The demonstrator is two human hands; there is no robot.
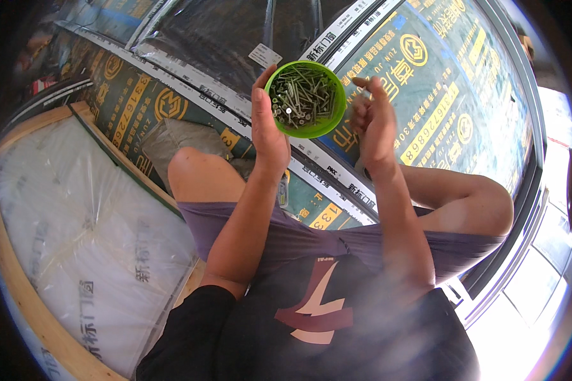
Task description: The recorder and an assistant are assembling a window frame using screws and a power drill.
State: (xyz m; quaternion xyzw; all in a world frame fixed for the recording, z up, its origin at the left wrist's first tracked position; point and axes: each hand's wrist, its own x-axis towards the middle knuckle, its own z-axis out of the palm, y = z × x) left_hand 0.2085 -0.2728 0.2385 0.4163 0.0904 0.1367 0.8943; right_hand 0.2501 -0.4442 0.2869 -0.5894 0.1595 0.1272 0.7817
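My left hand [271,130] is wrapped against the left side of a bright green plastic bowl [340,105] and holds it tilted toward me. Inside lies a heap of long metal screws [302,94], pointing every which way, with some flat round heads showing. Just right of the bowl, apart from its rim, is my right hand [376,124]. Its fingers are curled in, slightly blurred, and a small pale spot shows among them. What it holds, if anything, I cannot make out.
I sit cross-legged over panels in dark green printed film [426,82] with white-taped frame bars [216,101]. A grey cloth bag [187,136] lies by my left knee. A plastic-wrapped panel [89,228] edged with wood stands left. A small white card [265,56] lies beyond the bowl.
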